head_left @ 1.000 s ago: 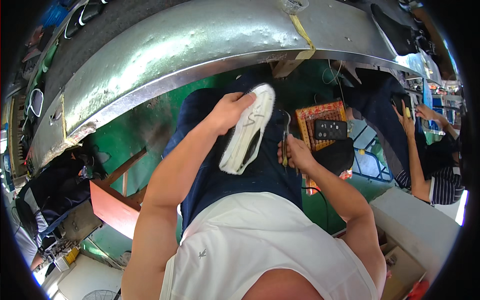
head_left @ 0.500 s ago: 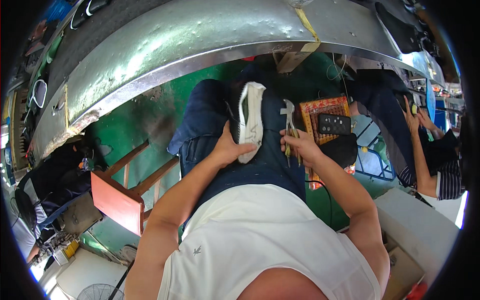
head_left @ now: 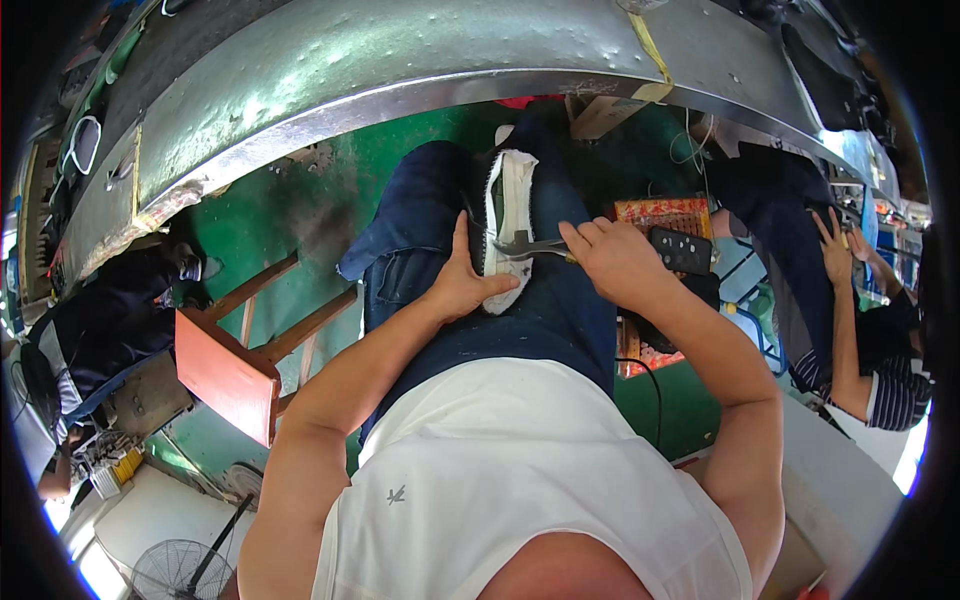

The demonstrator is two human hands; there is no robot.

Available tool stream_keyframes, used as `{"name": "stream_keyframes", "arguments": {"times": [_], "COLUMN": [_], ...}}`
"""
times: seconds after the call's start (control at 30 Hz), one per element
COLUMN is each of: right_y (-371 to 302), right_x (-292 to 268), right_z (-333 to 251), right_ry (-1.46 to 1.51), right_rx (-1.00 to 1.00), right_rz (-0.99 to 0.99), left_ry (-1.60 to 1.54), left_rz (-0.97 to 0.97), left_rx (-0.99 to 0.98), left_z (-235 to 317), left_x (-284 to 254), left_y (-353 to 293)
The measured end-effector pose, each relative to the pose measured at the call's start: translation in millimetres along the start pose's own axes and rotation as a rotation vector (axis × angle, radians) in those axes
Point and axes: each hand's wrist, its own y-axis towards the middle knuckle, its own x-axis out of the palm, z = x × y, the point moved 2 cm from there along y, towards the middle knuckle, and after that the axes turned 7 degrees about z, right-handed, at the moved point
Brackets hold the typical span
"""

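Across my lap lies a half-made shoe (head_left: pixel 516 195), bottom side up, its white underside framed by a jagged white edge and a dark side. My left hand (head_left: pixel 462 281) is closed on its near end, thumb pressed over the underside and forefinger stretched along the dark side. My right hand (head_left: pixel 622 262) is wrapped round the handles of metal lasting pincers (head_left: pixel 522 247). The head of the pincers rests at the shoe's edge, around its middle. Whether the jaws pinch the edge is too small to tell. My right fingers hide most of the handles.
A metal-topped bench (head_left: pixel 380 60) curves across ahead. To my right is a beaded seat (head_left: pixel 665 215) with a black phone-like device (head_left: pixel 682 250) on it. A reddish wooden stool (head_left: pixel 228 375) stands left. Another person's hands (head_left: pixel 838 248) work at far right; a fan (head_left: pixel 180 570) is lower left.
My right hand has moved up and left, turning the pincers from upright beside the shoe to lying across it. My left hand keeps its hold on the near end.
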Motion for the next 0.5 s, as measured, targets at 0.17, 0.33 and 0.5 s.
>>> {"name": "stream_keyframes", "arguments": {"times": [0.17, 0.33, 0.5], "right_y": [14.3, 1.3, 9.2], "right_x": [7.1, 5.6, -11.1], "right_z": [-12.3, -4.9, -5.9], "right_ry": [0.470, 0.613, 0.391], "right_rx": [0.057, 0.132, 0.146], "right_rz": [-0.131, -0.080, -0.159], "left_ry": [0.150, 0.189, 0.326], "left_rz": [-0.056, -0.047, -0.057], "left_rx": [0.007, 0.066, 0.049], "left_z": [-9.3, -11.8, 2.5], "left_x": [-6.8, -8.9, -3.4], "left_y": [4.7, 7.3, 2.9]}}
